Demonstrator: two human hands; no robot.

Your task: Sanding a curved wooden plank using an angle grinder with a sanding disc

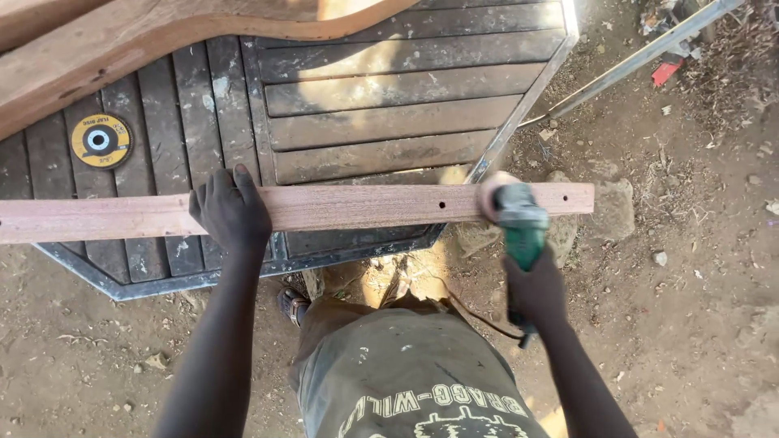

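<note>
A long reddish wooden plank point(324, 208) lies crosswise over the near edge of a dark slatted worktop point(389, 122), its left end running out of view and its right end jutting well past the worktop's slanted metal-framed corner, hanging free over bare dirt ground point(698, 308). That overhang leaves open room on the right side and beneath the plank's end, with only a few stones point(613, 207) lying under and just beyond it. Two small dark holes show in the plank's face near that end. The left hand point(231, 212) presses down on top of the plank about a third of the way along, palm flat and fingers curled over the far edge, a closed grip pinning the wood to the worktop. The right hand point(535, 292) wraps tightly round the body of a green angle grinder point(519, 223), its round sanding disc point(491, 195) meeting the plank's near edge just where the worktop's corner ends; a cord trails from the tool's rear toward the person's body. On the worktop behind the plank, well to the left, lies a loose yellow cutting disc point(99, 140), and a broad curved piece of pale timber point(122, 40) crosses the upper left corner. The slats are dusty and paint-flecked. A thin metal bar point(641, 57) slants across the dirt at the upper right, near scattered litter and dry debris. The person stands close against the worktop's near edge, one sandalled foot point(292, 304) showing below it.
</note>
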